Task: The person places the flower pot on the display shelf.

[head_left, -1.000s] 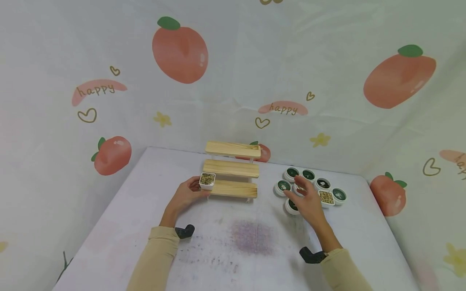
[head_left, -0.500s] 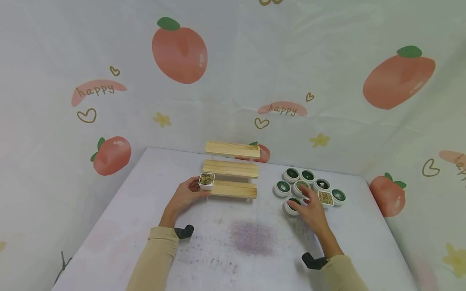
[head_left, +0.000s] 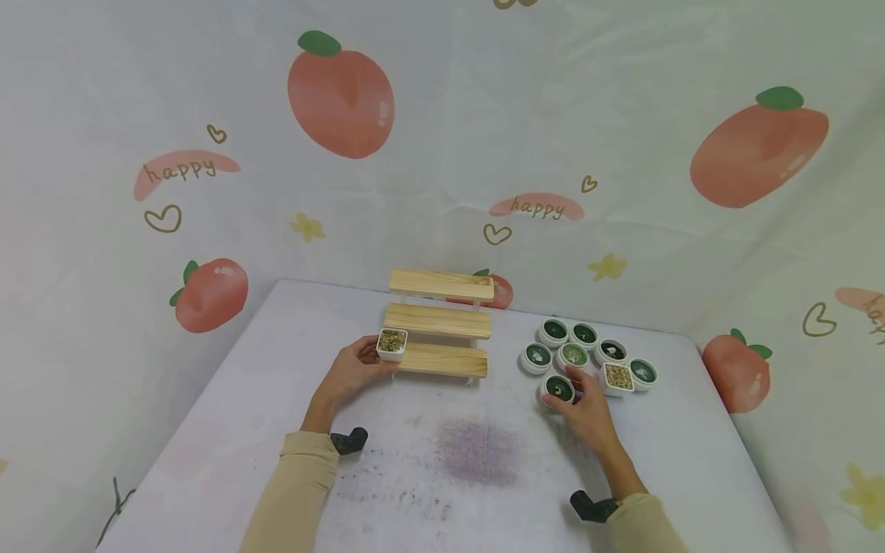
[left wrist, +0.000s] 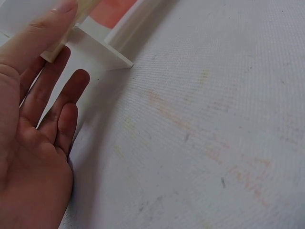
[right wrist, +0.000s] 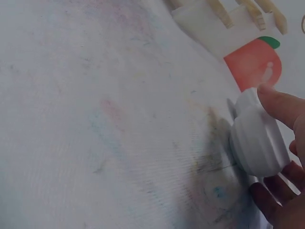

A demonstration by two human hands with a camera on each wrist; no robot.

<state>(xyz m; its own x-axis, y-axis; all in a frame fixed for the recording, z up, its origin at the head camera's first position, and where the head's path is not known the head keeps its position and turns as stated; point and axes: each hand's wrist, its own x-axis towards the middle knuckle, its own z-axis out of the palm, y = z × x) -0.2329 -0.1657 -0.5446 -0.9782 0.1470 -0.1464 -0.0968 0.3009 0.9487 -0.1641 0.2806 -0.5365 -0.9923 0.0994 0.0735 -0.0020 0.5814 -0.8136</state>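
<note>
My left hand is at the left end of the lowest board of a three-step wooden stand. Thumb and fingers there hold a small square white pot with grainy brown-green filling. In the left wrist view, the thumb lies over the board's end and the other fingers are loosely bent below. At the right, my right hand grips a round white pot with a dark green top, thumb on one side and fingers on the other. The right wrist view shows that pot's white side between them.
Several round white pots stand close behind the right hand, among them a light green one and a dark one. A second square pot sits just right of that hand. Behind the white table hangs a patterned cloth.
My right hand has come down and nearer from above the pots, and its thumb and fingers have closed round the front round pot. The left hand stays at the square pot.
</note>
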